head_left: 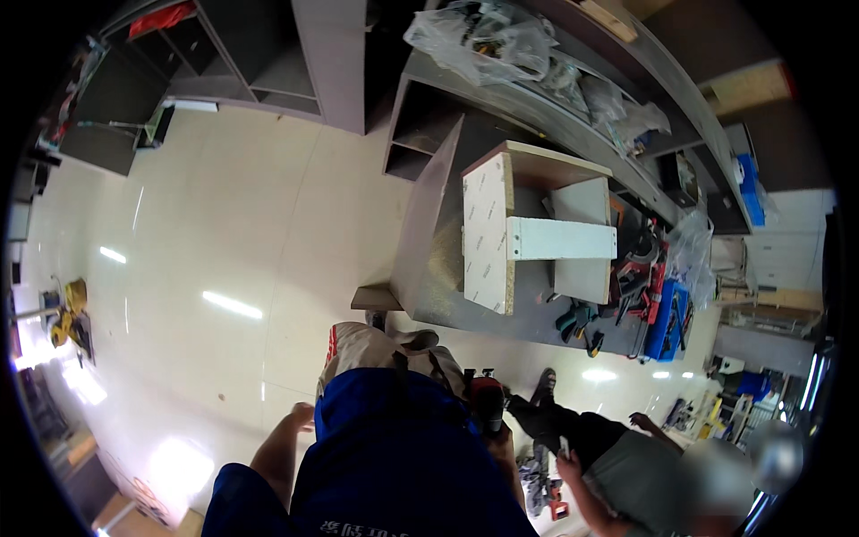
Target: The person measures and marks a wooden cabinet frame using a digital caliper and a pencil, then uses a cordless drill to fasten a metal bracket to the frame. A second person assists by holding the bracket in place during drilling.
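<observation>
My left hand (302,417) hangs beside my hip, fingers loosely apart, with nothing seen in it. At my other side, my right hand (503,442) grips a red-and-black power tool (488,401), partly hidden by my body. In front of me, a partly built cabinet box (488,234) of panels rests on a grey workbench (427,300). One side of the box bears a patterned white film, and a pale strip (559,239) with small holes spans its opening. Green-and-black power tools (575,320) lie near the box on the bench.
Red tools (637,279) and a blue bin (667,322) crowd the bench's right end. Plastic bags (488,45) fill a shelf behind. A co-worker (617,465) stands close on my right, holding a small object. Grey cabinets (268,54) stand across the pale floor (224,242).
</observation>
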The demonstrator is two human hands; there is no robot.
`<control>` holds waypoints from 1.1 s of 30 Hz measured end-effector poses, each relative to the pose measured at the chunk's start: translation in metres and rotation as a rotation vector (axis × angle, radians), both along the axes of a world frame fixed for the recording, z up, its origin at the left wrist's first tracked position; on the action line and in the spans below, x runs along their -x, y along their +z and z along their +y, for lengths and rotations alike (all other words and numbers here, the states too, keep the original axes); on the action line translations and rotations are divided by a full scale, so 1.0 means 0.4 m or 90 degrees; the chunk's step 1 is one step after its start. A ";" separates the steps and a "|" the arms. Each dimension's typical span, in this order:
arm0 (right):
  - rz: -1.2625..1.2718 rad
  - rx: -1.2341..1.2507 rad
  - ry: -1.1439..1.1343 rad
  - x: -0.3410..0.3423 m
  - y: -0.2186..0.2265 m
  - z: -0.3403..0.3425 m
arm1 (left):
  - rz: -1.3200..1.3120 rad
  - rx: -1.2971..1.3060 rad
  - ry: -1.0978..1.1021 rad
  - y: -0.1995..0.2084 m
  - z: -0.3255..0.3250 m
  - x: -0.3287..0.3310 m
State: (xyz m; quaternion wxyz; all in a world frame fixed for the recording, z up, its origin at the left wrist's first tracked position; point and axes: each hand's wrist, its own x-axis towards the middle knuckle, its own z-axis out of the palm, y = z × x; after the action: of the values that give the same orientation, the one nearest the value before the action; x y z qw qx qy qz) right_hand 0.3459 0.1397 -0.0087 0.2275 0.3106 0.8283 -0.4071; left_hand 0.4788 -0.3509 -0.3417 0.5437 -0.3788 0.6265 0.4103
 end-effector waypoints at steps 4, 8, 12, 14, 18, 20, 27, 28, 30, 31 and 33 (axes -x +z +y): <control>-0.027 0.008 0.075 -0.126 -0.118 0.076 | 0.106 -0.076 -0.021 0.002 0.069 0.040; -0.038 -0.019 0.099 -0.090 -0.113 0.078 | 0.174 -0.142 0.036 -0.043 0.018 0.214; -0.006 -0.027 0.068 -0.017 -0.070 0.023 | 0.154 -0.080 0.396 0.000 -0.083 0.488; 0.020 0.017 0.030 -0.006 -0.046 0.029 | 0.253 -0.019 0.273 0.042 -0.132 0.618; -0.055 0.003 -0.074 -0.031 -0.015 0.002 | 0.306 0.022 0.156 0.089 -0.108 0.840; -0.053 0.035 -0.112 -0.065 -0.011 -0.007 | 0.331 -0.009 0.118 0.093 -0.056 0.883; 0.004 -0.016 -0.211 -0.105 0.011 -0.040 | 0.383 -0.339 -0.182 -0.136 0.225 0.603; 0.042 -0.016 -0.222 -0.120 -0.004 -0.052 | 0.388 -0.419 -0.177 -0.128 0.238 0.586; 0.147 0.078 -0.289 -0.135 -0.017 -0.058 | 0.400 -0.391 -0.320 -0.089 0.208 0.599; 0.150 0.105 -0.321 -0.123 0.007 -0.065 | 0.415 -0.338 -0.464 -0.055 0.187 0.629; 0.030 0.063 -0.378 -0.142 0.060 -0.058 | 0.077 -0.161 -0.426 0.259 0.321 0.792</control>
State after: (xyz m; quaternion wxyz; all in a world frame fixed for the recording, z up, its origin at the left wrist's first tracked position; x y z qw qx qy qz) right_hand 0.4026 0.1166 0.0151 0.0940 0.5178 0.6856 -0.5030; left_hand 0.1620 -0.2226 -0.2380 0.6526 -0.0574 0.6909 0.3057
